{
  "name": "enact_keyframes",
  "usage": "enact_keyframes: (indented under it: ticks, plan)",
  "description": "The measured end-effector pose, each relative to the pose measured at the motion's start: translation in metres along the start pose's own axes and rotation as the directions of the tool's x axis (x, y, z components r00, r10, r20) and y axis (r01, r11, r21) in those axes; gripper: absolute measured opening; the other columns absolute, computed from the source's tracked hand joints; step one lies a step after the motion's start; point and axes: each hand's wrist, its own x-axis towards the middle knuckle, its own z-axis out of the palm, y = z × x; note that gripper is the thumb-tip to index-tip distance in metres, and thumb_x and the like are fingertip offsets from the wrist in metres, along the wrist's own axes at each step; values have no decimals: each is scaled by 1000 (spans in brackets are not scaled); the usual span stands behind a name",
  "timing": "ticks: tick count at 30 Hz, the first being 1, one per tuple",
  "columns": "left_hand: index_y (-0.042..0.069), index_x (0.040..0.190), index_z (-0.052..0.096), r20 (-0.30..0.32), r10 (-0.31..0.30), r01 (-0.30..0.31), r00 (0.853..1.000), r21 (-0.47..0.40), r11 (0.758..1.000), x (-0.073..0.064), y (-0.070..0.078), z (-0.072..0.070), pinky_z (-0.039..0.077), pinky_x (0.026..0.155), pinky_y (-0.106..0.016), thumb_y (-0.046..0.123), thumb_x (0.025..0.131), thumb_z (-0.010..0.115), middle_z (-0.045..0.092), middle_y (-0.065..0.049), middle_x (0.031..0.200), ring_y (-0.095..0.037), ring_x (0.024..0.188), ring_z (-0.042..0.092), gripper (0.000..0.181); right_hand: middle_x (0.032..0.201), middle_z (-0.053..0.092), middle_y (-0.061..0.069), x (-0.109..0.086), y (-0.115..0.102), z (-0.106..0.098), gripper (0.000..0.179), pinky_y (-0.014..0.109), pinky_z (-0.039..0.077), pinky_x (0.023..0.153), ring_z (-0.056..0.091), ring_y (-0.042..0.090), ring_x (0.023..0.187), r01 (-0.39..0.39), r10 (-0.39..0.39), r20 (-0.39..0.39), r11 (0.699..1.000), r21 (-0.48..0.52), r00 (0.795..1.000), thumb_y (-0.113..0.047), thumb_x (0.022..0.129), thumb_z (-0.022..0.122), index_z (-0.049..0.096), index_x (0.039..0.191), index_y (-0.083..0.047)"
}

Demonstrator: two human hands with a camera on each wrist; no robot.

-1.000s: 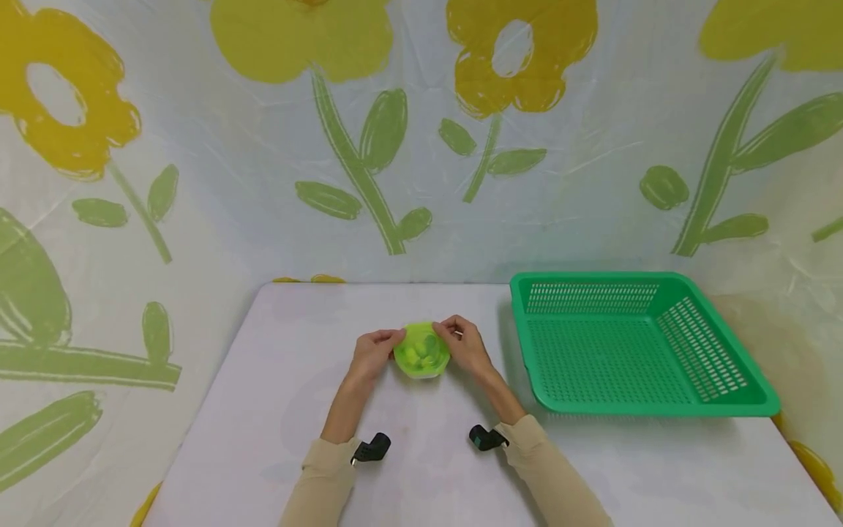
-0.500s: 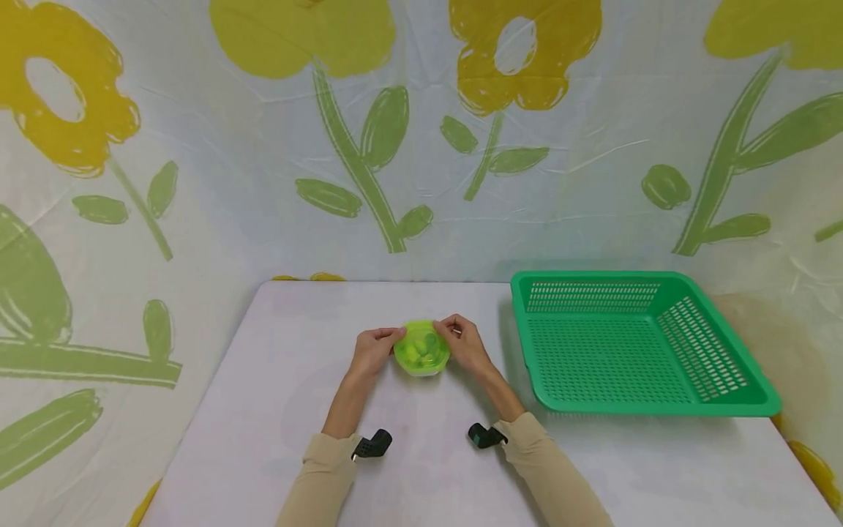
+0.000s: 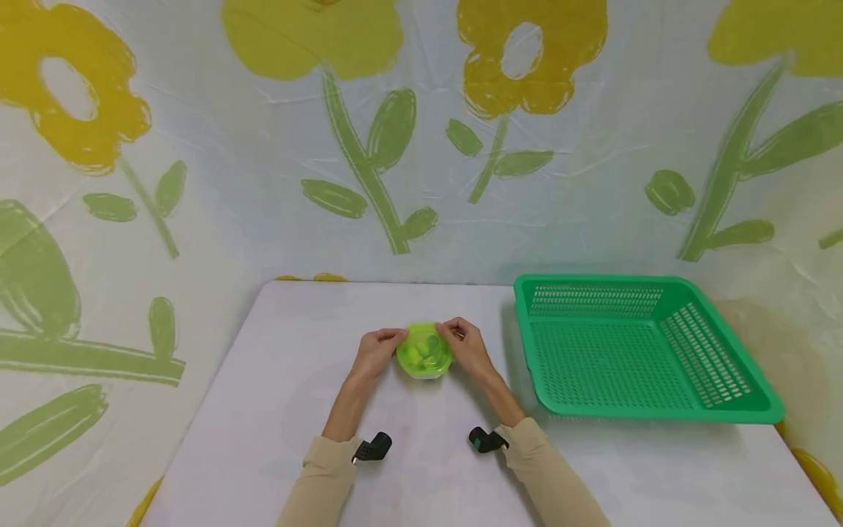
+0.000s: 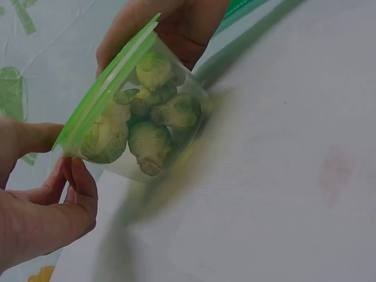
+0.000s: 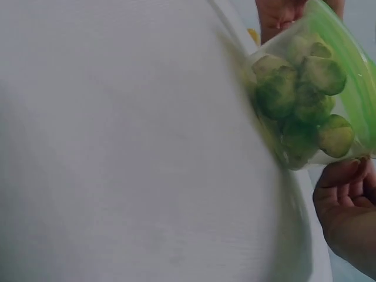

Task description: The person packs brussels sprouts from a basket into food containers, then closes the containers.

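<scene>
A small see-through plastic tub (image 4: 126, 170) with a bright green lid (image 3: 424, 353) is held tilted over the white table, its lid facing the head camera. Inside are several Brussels sprouts (image 4: 151, 144), pale at the cut ends. My left hand (image 3: 377, 353) pinches the lid's left edge between thumb and fingers, plain in the left wrist view. On the opposite edge, my right hand (image 3: 466, 345) pinches the rim. The right wrist view shows that right hand (image 5: 346, 205) low at the rim, with the sprouts (image 5: 302, 106) pressed close together behind the clear wall.
A shallow green plastic basket (image 3: 648, 415) with perforated sides stands on the right of the white table (image 3: 309, 315). Behind the table hangs a pale cloth (image 3: 263, 168) printed with yellow flowers. Each cuff bears a black wrist camera (image 3: 373, 446).
</scene>
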Motion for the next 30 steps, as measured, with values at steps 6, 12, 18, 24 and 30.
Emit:
enact_keyframes:
  ticks: [6,12,18,24,30]
  plan:
    - [-4,114,73,25,-27,27,999,-27,999,4,3,0,49,79,-25,27,96,74,68,-9,112,-15,95,57,36,96,65,5,4,-4,1,31,24,45,76,55,16,91,-20,21,19,999,-38,1000,-31,101,69,72,99,-1]
    - [-4,116,74,21,-41,41,999,-3,999,7,2,1,50,94,-32,34,94,77,69,-12,119,-20,110,59,44,94,66,4,7,-7,5,31,25,46,75,55,14,87,-38,38,11,999,-24,999,-30,99,71,74,97,1]
    - [-6,117,73,31,-51,52,998,-41,998,9,0,3,42,113,-42,26,95,76,66,-18,130,-30,134,52,39,87,65,4,7,-7,8,25,23,44,72,53,13,81,-21,21,0,1000,-11,1000,-22,99,71,74,95,3]
    - [-4,113,75,-12,-38,38,999,-26,999,8,-3,5,40,114,-43,23,94,77,67,-17,129,-30,134,52,33,81,61,0,6,-6,9,22,22,42,68,51,13,78,-10,10,6,1000,4,1000,-19,99,71,74,96,3]
    - [-4,112,74,-35,12,-12,999,-15,1000,4,-4,7,49,98,-33,23,95,76,71,-14,114,-23,112,61,32,85,62,2,6,-3,9,25,22,42,69,51,13,80,11,-11,1,1000,-7,1000,-20,99,71,74,96,4]
